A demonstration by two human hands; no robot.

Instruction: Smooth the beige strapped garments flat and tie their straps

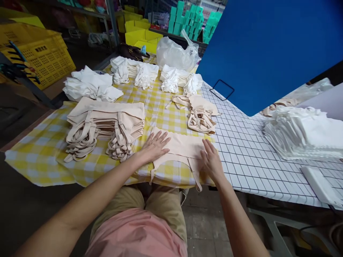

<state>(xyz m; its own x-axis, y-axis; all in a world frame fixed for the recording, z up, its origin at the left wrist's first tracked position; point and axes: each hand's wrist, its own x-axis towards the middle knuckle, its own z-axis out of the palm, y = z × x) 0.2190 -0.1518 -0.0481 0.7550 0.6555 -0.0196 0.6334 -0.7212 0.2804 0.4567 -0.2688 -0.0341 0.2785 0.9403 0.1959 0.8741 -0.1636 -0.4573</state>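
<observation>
A beige strappy top lies spread flat at the table's near edge, its straps toward me and one hanging over the edge. My left hand rests flat on its left end, fingers extended. On its right end lies my right hand, fingers stretched out and partly over the fabric. To the left stands a stack of folded beige tops, with bunched straps hanging at the front. Just beyond the spread top is a loose, crumpled pile of beige tops.
Stacks of white tops and a clear plastic bag line the back of the yellow checked cloth. A large blue board blocks the back right. White folded garments sit on the grid cloth. Yellow crates stand left.
</observation>
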